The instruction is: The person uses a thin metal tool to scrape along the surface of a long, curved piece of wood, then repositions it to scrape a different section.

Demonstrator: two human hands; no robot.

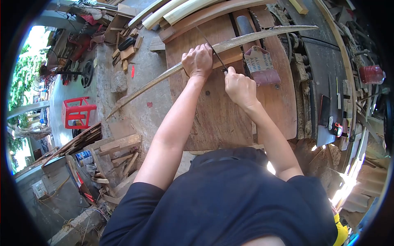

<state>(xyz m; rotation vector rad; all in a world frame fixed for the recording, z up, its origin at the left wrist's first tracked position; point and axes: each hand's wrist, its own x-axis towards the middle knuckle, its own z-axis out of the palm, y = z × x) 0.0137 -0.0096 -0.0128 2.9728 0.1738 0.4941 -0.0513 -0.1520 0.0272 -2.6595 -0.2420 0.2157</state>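
A long, slightly curved wooden strip [262, 36] lies slantwise across the workbench [221, 110], its narrow end jutting past the bench's left side. My left hand [198, 60] is closed over the middle of the strip. In my right fist [240, 86] is the near end of a long thin dark file [219, 60]. It crosses the strip just right of my left hand, and its far tip points away from me. Beside my right hand lies a printed sheet of sandpaper [257, 61], with a reddish-brown sandpaper piece [266, 78] at its lower edge.
Several curved wooden pieces [188, 12] lie along the bench's far edge, near a grey cylinder [245, 25]. A dark phone [324, 110] and a tape measure [337, 129] sit at right. Wood offcuts [127, 51] and a red stool [79, 112] stand on the left.
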